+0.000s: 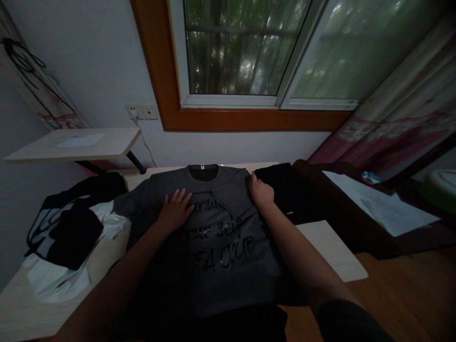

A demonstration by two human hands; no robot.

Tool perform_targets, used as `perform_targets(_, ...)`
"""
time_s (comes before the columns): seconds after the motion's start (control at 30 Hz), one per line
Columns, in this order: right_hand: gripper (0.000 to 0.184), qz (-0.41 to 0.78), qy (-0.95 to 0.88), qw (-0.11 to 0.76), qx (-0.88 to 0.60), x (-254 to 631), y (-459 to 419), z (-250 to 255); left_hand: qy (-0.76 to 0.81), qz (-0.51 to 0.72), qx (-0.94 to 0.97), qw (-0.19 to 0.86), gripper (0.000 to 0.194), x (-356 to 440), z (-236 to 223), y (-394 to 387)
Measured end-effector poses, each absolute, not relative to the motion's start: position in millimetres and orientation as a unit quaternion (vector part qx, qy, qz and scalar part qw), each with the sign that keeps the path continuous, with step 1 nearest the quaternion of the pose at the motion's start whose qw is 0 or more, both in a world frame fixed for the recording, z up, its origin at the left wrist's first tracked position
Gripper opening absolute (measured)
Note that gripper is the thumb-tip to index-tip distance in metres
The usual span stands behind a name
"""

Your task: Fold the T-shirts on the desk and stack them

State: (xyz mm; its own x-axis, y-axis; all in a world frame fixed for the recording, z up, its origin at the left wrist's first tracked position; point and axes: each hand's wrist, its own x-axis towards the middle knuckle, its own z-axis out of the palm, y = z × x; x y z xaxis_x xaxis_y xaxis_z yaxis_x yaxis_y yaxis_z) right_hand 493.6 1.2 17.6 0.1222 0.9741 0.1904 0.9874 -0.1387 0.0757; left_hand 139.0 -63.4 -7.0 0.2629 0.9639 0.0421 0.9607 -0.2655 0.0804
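Note:
A dark grey T-shirt [210, 280] with black lettering on its front lies spread on the pale table, its neckline at the far side. My left hand [175, 209] rests flat on the chest of the shirt, fingers spread. At the shirt's right shoulder, my right hand [262, 191] is closed on the fabric, with creases running from there toward the middle of the chest. The right sleeve is mostly hidden behind my right hand and forearm. Just beyond that hand lies a folded black garment [285, 185].
A heap of black and white clothes [76, 228] lies on the table's left part. A small raised shelf [71, 145] stands behind it. To the right are a dark brown piece of furniture [342, 218] with paper sheets [377, 202] on top. A window is ahead.

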Motion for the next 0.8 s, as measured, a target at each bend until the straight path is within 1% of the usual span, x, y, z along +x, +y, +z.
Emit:
perform_targets(0.17,0.049,-0.105,-0.666,0.039,-0.737,497.6,-0.6,18.6,0.609,0.044,0.791,0.027,0.061,143.1,-7.9,-50.1)
perform_targets(0.33,0.046,-0.134,-0.695,0.087,-0.701,490.9,0.2,20.5,0.639,0.058,0.767,0.009,0.06,134.1,-11.4,-26.6)
perform_targets(0.47,0.043,-0.119,-0.712,0.118,-0.682,475.8,11.7,17.9,0.671,0.073,0.738,-0.002,0.062,124.8,-13.7,-9.0)
perform_targets(0.63,0.06,-0.101,-0.729,0.17,-0.656,449.6,33.7,3.4,0.698,0.081,0.711,-0.013,0.064,113.9,-15.8,7.6)
perform_targets(0.8,0.062,-0.028,-0.691,0.164,-0.704,437.3,43.4,-16.4,0.722,0.085,0.687,0.003,0.068,94.9,-19.0,24.2)
